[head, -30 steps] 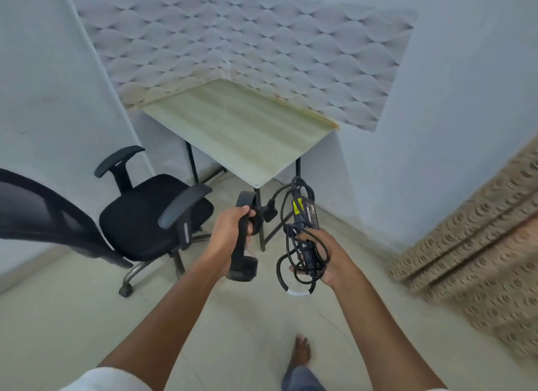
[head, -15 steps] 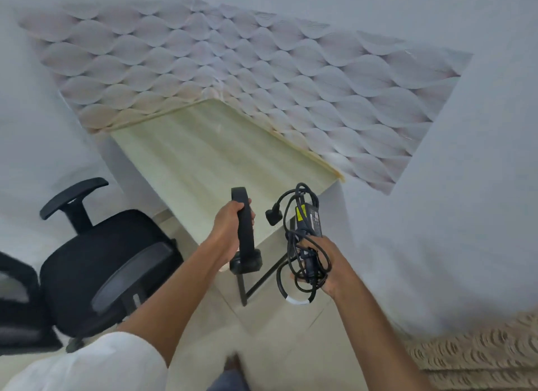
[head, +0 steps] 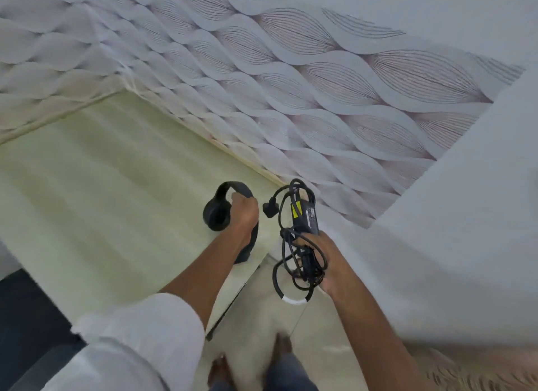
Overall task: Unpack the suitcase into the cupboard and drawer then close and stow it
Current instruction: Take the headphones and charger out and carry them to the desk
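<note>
Left hand: your left hand [head: 244, 213] was curled round the band of the black headphones [head: 219, 209], gripping them over the near right corner of the desk [head: 102, 186].
Headphones: one ear cup sat left of your knuckles, close above the desktop; the other end showed below your wrist. Whether the cup touched the wood, you could not tell from this blurred view.
Right hand: your right hand [head: 326, 262] held the laptop power adapter [head: 305, 216] with its bundled cable [head: 294, 274], fingers wrapped round brick and loops together.
Adapter: the brick stood nearly upright, yellow label facing you, off the desk's right edge, in front of the wall.
Cable: a plug [head: 270, 210] stuck out left toward the headphones, apart from them; a loop with a white band [head: 294, 300] hung below your palm.
Surroundings: the desk stood in a corner, against the wave-patterned wall panel [head: 291, 84]; your white sleeve [head: 139, 332] and bare feet [head: 282, 347] showed over the tiled floor.
</note>
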